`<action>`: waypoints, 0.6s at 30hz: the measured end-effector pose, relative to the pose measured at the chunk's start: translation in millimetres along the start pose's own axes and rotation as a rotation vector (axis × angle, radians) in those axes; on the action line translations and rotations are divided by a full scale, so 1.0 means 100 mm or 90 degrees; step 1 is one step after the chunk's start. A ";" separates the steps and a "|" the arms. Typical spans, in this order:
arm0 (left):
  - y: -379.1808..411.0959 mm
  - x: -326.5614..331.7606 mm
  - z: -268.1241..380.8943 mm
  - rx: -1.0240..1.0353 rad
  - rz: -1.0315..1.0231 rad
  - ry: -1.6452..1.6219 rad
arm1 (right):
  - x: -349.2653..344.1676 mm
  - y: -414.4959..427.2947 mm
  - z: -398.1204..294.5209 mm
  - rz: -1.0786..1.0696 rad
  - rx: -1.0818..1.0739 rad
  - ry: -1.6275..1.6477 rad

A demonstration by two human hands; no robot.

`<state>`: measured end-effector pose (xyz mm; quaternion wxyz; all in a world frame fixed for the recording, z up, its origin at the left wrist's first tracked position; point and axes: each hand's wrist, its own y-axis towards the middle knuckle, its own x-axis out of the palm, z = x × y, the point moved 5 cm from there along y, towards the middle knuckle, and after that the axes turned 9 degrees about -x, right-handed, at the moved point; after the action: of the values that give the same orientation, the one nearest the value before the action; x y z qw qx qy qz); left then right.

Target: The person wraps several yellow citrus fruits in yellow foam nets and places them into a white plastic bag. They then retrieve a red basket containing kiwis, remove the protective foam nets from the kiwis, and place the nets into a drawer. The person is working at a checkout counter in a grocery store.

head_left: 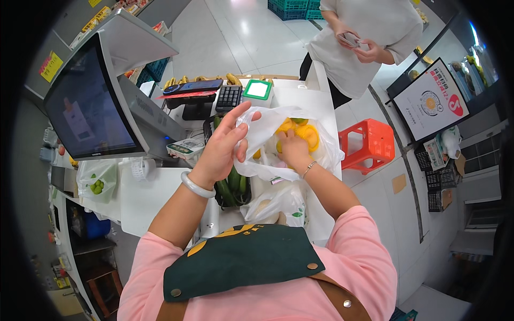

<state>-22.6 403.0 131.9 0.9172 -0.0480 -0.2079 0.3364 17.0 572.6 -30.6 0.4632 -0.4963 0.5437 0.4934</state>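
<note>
A white plastic bag (261, 160) lies spread on the counter before me, its mouth gaping. Inside it are yellow-orange fruits in foam netting (307, 136). My right hand (294, 149) reaches into the bag and touches the fruit; whether its fingers grip one is hidden. At the bag's left edge is my left hand (225, 146), palm turned inward and fingers apart, with the plastic against its fingers. Below that hand stands a black tray of dark green cucumbers (235, 186). Nearer my apron, a second plastic bag (295, 204) holds pale, rounded produce.
A checkout screen (94, 104) rises at left, by a phone (195, 86), a black keypad (229, 98) and a green-framed device (257, 90). A bag of green fruit (97, 182) sits lower left. Across the counter stands a person (361, 44), near a red plastic stool (373, 144).
</note>
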 end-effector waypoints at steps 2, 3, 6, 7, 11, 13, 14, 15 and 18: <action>0.01 -0.01 0.02 0.008 -0.002 0.001 | -0.10 0.07 0.14 0.067 0.047 0.044; 0.01 0.00 0.02 0.008 -0.003 0.002 | -0.13 0.10 0.22 0.099 0.073 0.068; 0.00 0.01 0.08 0.022 -0.004 0.006 | -0.31 0.08 0.53 0.107 0.092 0.166; 0.00 0.01 0.08 0.023 -0.004 0.001 | -0.26 0.07 0.50 0.064 0.074 0.152; -0.01 0.01 0.08 0.027 -0.004 -0.007 | -0.04 -0.04 0.20 -0.051 -0.014 0.059; -0.02 0.01 0.07 0.024 -0.004 -0.006 | 0.02 -0.04 0.07 -0.074 -0.033 0.028; -0.03 0.01 0.06 0.020 -0.002 -0.006 | 0.06 -0.02 0.06 -0.083 -0.028 0.029; -0.03 0.00 0.06 0.018 -0.001 -0.003 | 0.06 0.02 0.04 -0.089 -0.023 0.029; -0.08 -0.02 0.04 0.001 0.009 0.010 | -0.20 0.01 0.18 0.087 0.023 0.153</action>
<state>-21.2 395.5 136.0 0.9164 -0.0517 -0.1998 0.3429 17.7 592.7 -12.0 0.3688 -0.5054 0.6365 0.4511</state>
